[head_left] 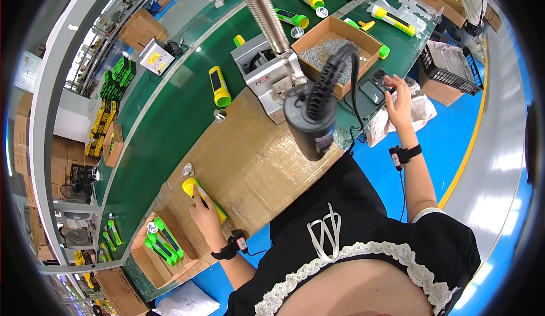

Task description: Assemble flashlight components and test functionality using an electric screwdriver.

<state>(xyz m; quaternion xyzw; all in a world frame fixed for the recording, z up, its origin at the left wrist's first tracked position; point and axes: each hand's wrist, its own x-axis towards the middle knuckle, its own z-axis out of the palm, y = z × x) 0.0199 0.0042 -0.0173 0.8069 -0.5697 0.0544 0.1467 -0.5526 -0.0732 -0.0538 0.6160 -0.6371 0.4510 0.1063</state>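
Observation:
At the lower left, my left hand (205, 216) lies over a yellow-and-black flashlight (189, 186) on the cardboard-covered bench, its index finger stretched along the body and the others curled round it. A loose silver reflector cup (188, 169) lies just beyond the flashlight's head. Over at the right bench edge, my right hand (401, 101) has its fingers apart, fingertips beside a dark phone-like device (372, 91); contact is unclear. Between my hands hangs a black electric screwdriver (309, 126) on a coiled metal spring, its tip out of sight.
Behind the screwdriver stand a grey metal machine (258, 72) and a cardboard box of small screws (329, 43). Another yellow flashlight (219, 86) lies on the green belt (170, 123). A carton (152, 270) at lower left holds green flashlights. A black crate (451, 69) stands right.

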